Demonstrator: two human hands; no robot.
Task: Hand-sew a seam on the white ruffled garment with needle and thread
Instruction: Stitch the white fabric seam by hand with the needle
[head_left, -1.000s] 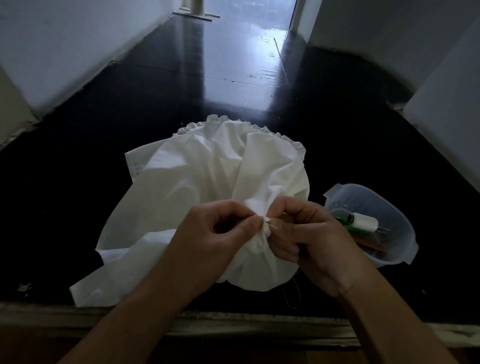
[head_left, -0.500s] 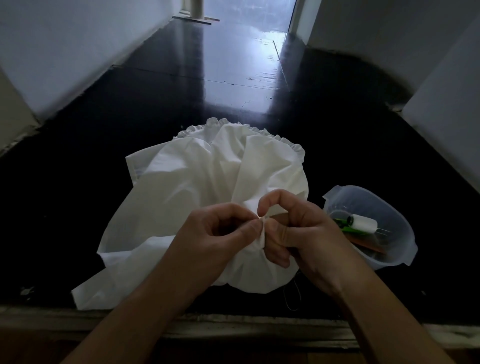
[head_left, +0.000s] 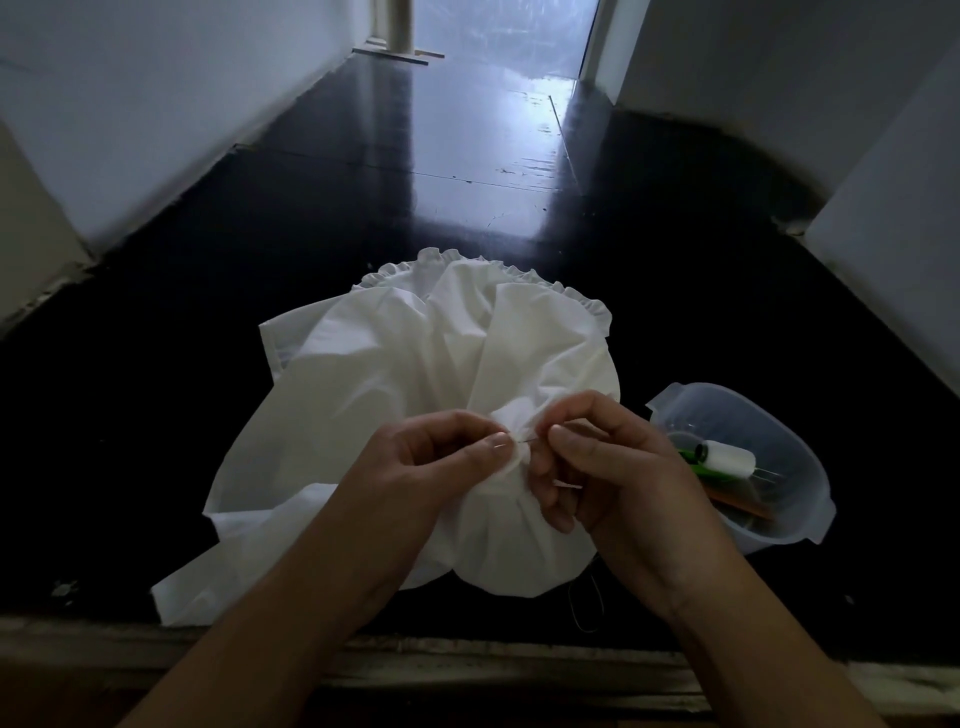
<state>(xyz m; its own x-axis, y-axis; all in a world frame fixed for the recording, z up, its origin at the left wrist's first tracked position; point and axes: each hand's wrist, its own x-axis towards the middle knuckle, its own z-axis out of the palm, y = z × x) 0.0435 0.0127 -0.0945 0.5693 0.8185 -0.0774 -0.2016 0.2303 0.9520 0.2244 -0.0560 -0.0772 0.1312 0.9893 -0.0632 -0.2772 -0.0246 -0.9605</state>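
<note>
Right hand (head_left: 613, 467) shifted right, now pinching needle (head_left: 530, 440) at the fold; left hand (head_left: 441, 457) pinches white garment (head_left: 395, 374). Mid-stitch; next, likely draw thread through.

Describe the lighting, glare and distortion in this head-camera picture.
Head view: dim overall; bright glare streaks the glossy black floor far ahead; the white ruffled cotton garment is the brightest thing; wide-angle bending bows the pale walls; both forearms sit in shadow.

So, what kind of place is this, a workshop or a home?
Probably a home corridor, not a workshop: a glossy dark floor between plain white walls, with the white garment and a plastic tub on the floor.
</note>
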